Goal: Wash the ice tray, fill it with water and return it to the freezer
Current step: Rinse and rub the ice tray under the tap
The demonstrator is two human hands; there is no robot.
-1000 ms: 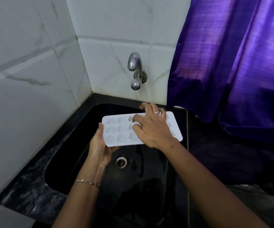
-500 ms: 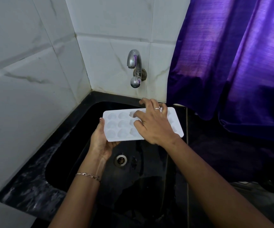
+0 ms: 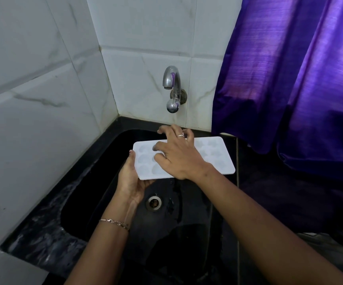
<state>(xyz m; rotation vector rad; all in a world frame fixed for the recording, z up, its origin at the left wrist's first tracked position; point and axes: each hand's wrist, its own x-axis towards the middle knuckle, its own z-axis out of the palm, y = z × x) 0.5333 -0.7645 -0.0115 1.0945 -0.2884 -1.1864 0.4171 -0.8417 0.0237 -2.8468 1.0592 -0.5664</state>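
White marble-look tiles (image 3: 32, 120) line the corner on the left, above a black sink (image 3: 96, 202) set in a dark surface (image 3: 43, 241). Over the basin the left hand (image 3: 130, 182) cups the ice tray (image 3: 217, 159) from beneath at its short end, its grip closed on the rim. The tray looks like light, stiff plastic, likely slick when wet — best held by the rims. The right hand (image 3: 178, 159) lies on top with fingers spread, pressing the cups, not clamped. No water runs from the tap (image 3: 171, 87) behind; a purple curtain (image 3: 300, 79) hangs to the right.
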